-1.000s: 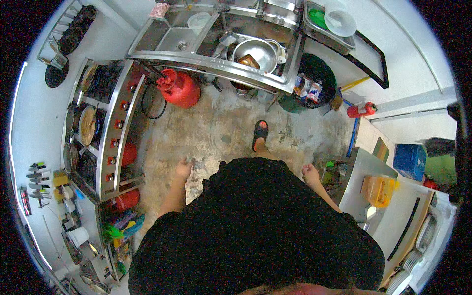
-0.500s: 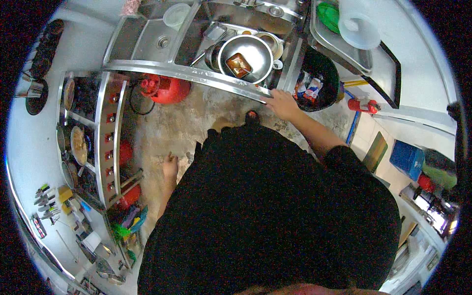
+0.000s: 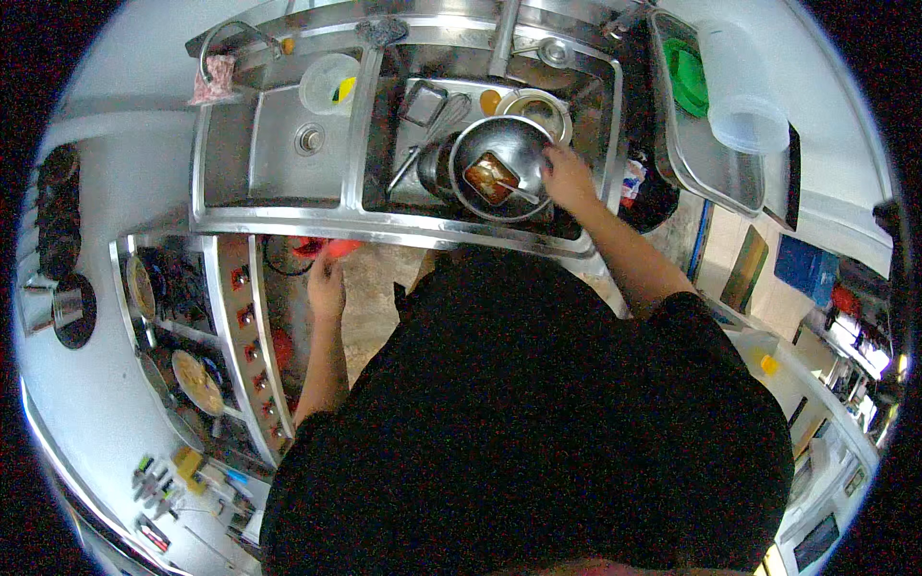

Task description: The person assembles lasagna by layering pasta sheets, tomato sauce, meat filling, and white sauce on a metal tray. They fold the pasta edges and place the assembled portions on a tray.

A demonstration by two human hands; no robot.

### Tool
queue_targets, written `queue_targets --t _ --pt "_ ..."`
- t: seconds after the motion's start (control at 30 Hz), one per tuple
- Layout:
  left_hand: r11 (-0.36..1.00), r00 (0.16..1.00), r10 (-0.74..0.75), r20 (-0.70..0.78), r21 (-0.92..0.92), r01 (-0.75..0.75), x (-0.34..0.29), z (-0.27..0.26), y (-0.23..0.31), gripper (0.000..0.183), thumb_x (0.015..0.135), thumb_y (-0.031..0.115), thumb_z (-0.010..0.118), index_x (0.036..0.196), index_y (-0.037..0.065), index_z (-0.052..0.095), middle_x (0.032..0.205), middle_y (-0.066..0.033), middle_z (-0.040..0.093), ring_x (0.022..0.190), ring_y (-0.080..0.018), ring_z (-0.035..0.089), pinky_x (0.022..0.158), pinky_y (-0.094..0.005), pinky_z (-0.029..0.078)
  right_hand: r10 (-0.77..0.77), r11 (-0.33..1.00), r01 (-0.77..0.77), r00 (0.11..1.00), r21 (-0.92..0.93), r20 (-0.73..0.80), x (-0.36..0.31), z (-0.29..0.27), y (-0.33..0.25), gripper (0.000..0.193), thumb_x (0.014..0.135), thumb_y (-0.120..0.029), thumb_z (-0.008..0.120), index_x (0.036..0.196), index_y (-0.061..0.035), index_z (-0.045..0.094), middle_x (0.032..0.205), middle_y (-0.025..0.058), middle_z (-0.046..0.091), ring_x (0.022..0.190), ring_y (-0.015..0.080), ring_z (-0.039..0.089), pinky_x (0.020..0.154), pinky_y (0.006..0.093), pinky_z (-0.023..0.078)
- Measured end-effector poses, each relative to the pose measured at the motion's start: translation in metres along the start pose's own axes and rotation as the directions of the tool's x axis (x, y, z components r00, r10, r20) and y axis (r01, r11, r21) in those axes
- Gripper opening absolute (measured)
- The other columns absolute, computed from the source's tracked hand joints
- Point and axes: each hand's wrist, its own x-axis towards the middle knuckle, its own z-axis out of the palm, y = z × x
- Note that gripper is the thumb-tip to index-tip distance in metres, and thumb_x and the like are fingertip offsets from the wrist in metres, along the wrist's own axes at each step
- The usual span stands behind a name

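I stand over a steel double sink [image 3: 279, 223]. My right hand [image 3: 567, 179] reaches into the right basin and grips the right rim of a large steel bowl [image 3: 495, 144]. Inside the bowl lie a square brown-stained container [image 3: 488, 179] and a utensil. A whisk [image 3: 427, 142], a small square tin [image 3: 424, 102] and a smaller bowl [image 3: 538, 106] lie around it. My left hand [image 3: 327, 284] hangs loosely open below the sink's front edge, holding nothing, just under a red gas cylinder [image 3: 331, 248].
The left basin holds only its drain [image 3: 309, 140]. A clear tub [image 3: 328, 83] and a pink cloth [image 3: 213, 81] sit at the back. At the right, a steel tray [image 3: 715, 173] carries a green lid [image 3: 687, 77] and a clear container [image 3: 741, 101]. A stove with pans [image 3: 197, 379] is at my left.
I have stepped up to the sink. My right hand went from my side onto the steel bowl's rim. My left hand rose toward the sink's front edge.
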Motion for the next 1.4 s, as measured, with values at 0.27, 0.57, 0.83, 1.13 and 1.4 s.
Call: queue_targets --t 0.27,0.57,0.83,1.13,1.4 --pt "0.858 0.922 0.339 0.184 -0.462 -0.223 0.19 0.06 0.197 0.04 0.095 0.021 0.065 0.128 -0.001 0.063 0.111 -0.0104 0.07 0.101 -0.0179 0.064 0.091 -0.0292 0.049 -0.043 0.956 -0.039 0.962 -0.291 -0.269 0.172 -0.068 -0.035 0.043 0.083 -0.021 0.063 0.124 -0.0071 0.06 0.14 0.0219 0.053 0.124 0.0403 0.056 0.101 0.0494 0.05" --pt "0.046 0.493 0.442 0.749 -0.568 0.822 0.211 0.196 0.335 0.033 0.102 0.028 0.052 0.117 -0.001 0.061 0.113 -0.0161 0.066 0.103 -0.0334 0.062 0.091 -0.0447 0.052 0.577 0.771 -0.526 0.815 0.359 -0.047 0.158 -0.025 -0.042 0.041 0.082 -0.034 0.065 0.116 -0.0102 0.066 0.109 0.0203 0.069 0.095 0.0397 0.069 0.083 0.0512 0.056" --pt "0.535 0.552 0.534 0.64 -0.761 0.367 0.226 0.213 0.323 0.034 0.101 0.036 0.057 0.113 0.004 0.06 0.106 -0.0133 0.067 0.082 -0.0193 0.066 0.071 -0.0328 0.054 0.664 0.381 -0.564 0.718 0.732 0.208 0.147 0.063 -0.075 0.017 0.086 -0.015 0.059 0.091 -0.0039 0.07 0.082 0.0174 0.069 0.072 0.0283 0.068 0.062 0.0443 0.053" --pt "0.467 0.643 0.684 0.343 -0.884 -0.025 0.246 0.231 0.303 0.032 0.099 0.024 0.061 0.123 0.003 0.053 0.103 -0.0075 0.062 0.092 -0.0171 0.064 0.079 -0.0324 0.054 0.713 0.359 -0.537 0.686 0.763 0.148 0.18 0.054 -0.074 0.024 0.097 -0.025 0.056 0.092 -0.0046 0.069 0.083 0.0129 0.069 0.072 0.0267 0.065 0.062 0.0434 0.052" --pt "0.518 0.51 0.355 0.784 -0.619 0.591 0.296 0.232 0.306 0.036 0.099 0.026 0.051 0.123 -0.001 0.055 0.111 -0.0154 0.067 0.1 -0.0282 0.068 0.078 -0.042 0.058 0.373 0.499 -0.16 0.927 0.852 -0.044 0.165 0.046 -0.086 0.025 0.095 -0.032 0.061 0.096 -0.0078 0.067 0.075 0.0057 0.063 0.059 0.0178 0.061 0.046 0.0383 0.046"
